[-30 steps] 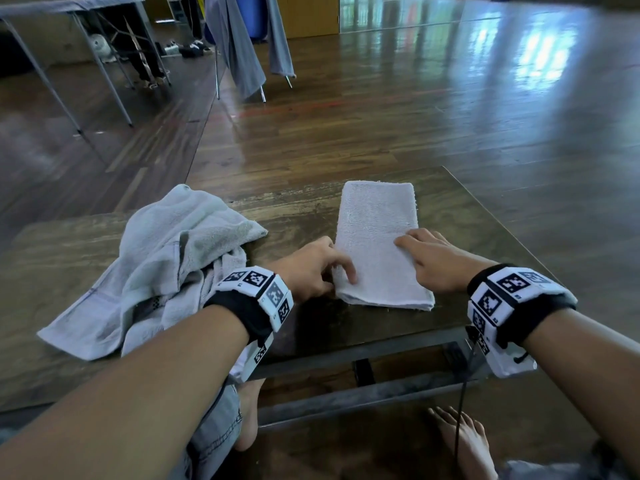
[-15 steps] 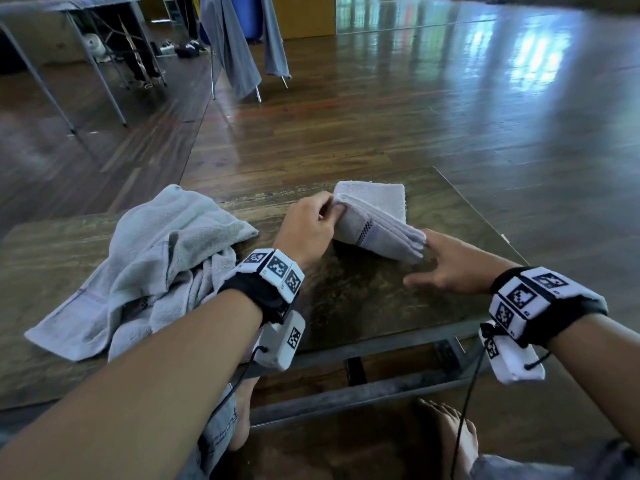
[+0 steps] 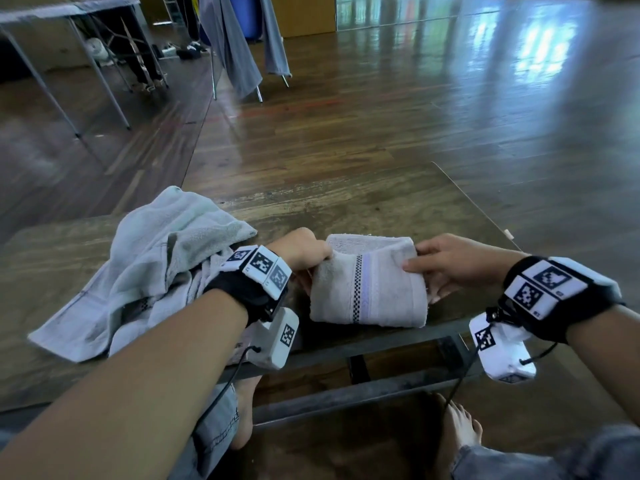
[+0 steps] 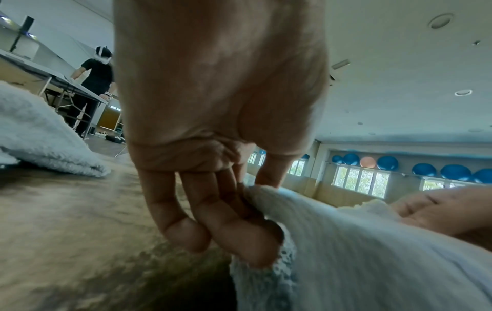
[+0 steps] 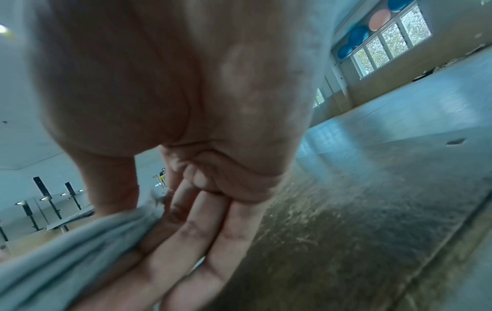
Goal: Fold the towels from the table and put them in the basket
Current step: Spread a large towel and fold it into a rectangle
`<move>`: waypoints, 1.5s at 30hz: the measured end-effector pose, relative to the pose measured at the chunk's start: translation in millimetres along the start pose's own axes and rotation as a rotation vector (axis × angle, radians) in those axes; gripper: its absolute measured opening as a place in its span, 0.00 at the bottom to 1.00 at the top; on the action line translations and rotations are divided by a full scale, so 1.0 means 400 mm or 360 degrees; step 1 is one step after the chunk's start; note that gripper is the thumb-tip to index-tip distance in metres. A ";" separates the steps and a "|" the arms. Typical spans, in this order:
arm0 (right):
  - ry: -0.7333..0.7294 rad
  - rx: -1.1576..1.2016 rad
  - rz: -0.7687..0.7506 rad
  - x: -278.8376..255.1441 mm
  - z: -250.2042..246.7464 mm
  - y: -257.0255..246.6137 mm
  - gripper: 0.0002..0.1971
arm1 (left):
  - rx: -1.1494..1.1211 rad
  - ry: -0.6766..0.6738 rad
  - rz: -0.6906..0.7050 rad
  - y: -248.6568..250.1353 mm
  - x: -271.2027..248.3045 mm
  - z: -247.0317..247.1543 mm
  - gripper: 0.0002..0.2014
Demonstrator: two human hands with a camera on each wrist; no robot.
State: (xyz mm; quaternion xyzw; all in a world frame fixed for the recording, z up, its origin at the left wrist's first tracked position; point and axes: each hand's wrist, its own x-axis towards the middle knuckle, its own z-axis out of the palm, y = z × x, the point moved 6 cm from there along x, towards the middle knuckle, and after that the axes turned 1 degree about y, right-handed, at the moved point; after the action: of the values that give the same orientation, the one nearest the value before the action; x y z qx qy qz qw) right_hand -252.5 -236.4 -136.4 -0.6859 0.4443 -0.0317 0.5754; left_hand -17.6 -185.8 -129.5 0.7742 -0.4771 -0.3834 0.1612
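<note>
Landmark = folded towel, pale w/ a checkered stripe, at the near edge of the table, roughly centre. Its near edge rests at the table's front rim; the upper fold looks lifted between both hands.

L hand is on the towel's left side: thumb on top, fingers curled under the edge, pinching the cloth. R hand is on the towel's right side: thumb on top near the upper right corner, fingers fairly straight beneath the fabric, so it's clamped btwn thumb and fingers. Both wrists carry black bands w/ marker tags.

Left of the folded towel, just past the L wrist: an unfolded towel, light grey-green, heaped and crumpled, one corner trailing toward the table's front.

Beyond the folded towel: bare tabletop, then glossy wood floor. Far left of the towel: another table w/ metal legs. Farther back, above-left of the towel: grey cloth hanging on a stand. Basket: not in any view.
</note>
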 end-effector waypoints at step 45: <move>0.0685 -0.1171 -0.0015 0.062 -0.029 -0.049 0.16 | 0.0446 0.0531 0.0307 0.029 0.065 -0.001 0.17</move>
State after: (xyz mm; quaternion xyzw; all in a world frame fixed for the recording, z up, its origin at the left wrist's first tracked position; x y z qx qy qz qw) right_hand -233.0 -262.4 -128.2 -0.8253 0.5329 -0.0160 0.1862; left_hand -17.8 -214.0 -133.4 0.7925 -0.5641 -0.1632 0.1645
